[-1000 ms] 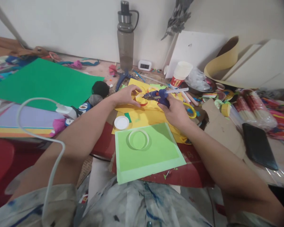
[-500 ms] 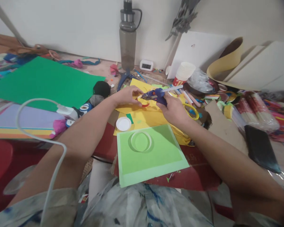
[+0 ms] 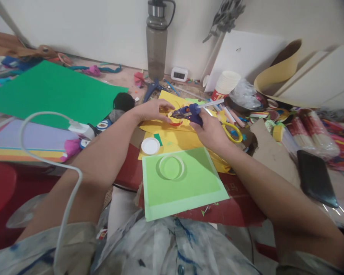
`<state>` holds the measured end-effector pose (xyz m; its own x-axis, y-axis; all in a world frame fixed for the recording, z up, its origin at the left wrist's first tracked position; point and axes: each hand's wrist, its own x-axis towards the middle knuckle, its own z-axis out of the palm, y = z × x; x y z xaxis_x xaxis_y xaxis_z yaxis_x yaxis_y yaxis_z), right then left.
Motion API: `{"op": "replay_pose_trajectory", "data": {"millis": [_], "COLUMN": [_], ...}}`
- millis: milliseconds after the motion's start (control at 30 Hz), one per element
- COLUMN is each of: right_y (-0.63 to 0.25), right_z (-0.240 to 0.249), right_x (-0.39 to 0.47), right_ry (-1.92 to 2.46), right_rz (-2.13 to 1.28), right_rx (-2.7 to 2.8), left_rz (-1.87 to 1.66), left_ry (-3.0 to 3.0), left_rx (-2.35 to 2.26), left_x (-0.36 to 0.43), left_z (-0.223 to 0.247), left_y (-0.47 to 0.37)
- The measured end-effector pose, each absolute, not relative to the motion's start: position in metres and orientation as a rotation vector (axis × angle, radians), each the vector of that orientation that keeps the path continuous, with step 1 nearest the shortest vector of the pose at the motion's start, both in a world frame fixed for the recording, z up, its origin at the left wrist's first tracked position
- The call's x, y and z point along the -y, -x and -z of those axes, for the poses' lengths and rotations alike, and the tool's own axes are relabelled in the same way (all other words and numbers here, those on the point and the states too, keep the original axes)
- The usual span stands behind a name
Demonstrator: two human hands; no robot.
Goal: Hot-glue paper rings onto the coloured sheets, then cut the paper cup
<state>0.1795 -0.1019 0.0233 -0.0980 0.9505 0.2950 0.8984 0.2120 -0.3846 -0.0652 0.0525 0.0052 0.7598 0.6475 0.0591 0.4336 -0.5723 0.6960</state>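
We look down on a cluttered worktop [image 3: 128, 76] with two hands at its centre. The right hand [image 3: 213, 130] has a closed grip on the handle of a blue glue gun [image 3: 191, 111], from whose rear a glue stick [image 3: 213, 103] projects. The left hand [image 3: 155, 110] curves, partly open, about the left side of a small yellow-and-red ring [image 3: 177, 123]; whether its grip pinches the ring we cannot tell. The ring lies over yellow sheets [image 3: 180, 139], the nozzle at or just above it; contact is too small to make out.

We judge the step in hand to be applying glue to the ring. The next move would call for a steady left hand and a nozzle kept clear of the fingers.

Of the containers, we note at the far side a grey bottle [image 3: 156, 51], its contents uncertain, and, to its right, nested paper cups [image 3: 226, 84]. Beside these, a dark bowl [image 3: 237, 108] bears a crumpled clear bag [image 3: 245, 94]. At far right, clear packs [image 3: 315, 131] enclose pale, red-marked sticks.
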Motion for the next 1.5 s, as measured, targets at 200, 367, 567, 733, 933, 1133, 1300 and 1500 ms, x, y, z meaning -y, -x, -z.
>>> {"op": "replay_pose_trajectory", "data": {"millis": [200,367,567,733,933,1133,1300,1500], "right_y": [-0.178,-0.177,-0.175,-0.171,-0.166,-0.165,-0.168,-0.168], "right_z": [-0.021,-0.019,-0.019,-0.018,-0.019,-0.019,-0.013,-0.016], "right_x": [0.102,0.100,0.100,0.098,0.095,0.096,0.095,0.098], "right_ry": [1.698,1.684,1.719,1.754,1.781,1.809,1.773,1.816], "right_rz": [-0.165,-0.183,-0.218,-0.198,-0.186,-0.110,-0.037,0.001], "right_rx": [2.000,1.993,2.005,2.015,2.043,2.028,2.026,2.040], "left_rz": [-0.438,-0.448,-0.442,-0.461,-0.471,-0.459,-0.445,-0.432], "left_ry": [-2.342,-2.339,-2.333,-2.287,-2.263,-2.266,-2.280,-2.322], "left_rx": [-0.788,-0.773,-0.766,-0.786,-0.818,-0.839,-0.861,-0.865], "left_x": [-0.051,-0.051,-0.047,-0.047,-0.047,-0.043,-0.040,-0.040], "left_z": [0.000,0.002,-0.001,0.002,0.005,0.002,-0.001,-0.002], "left_y": [0.062,0.062,0.062,0.061,0.059,0.057,0.056,0.055]}}
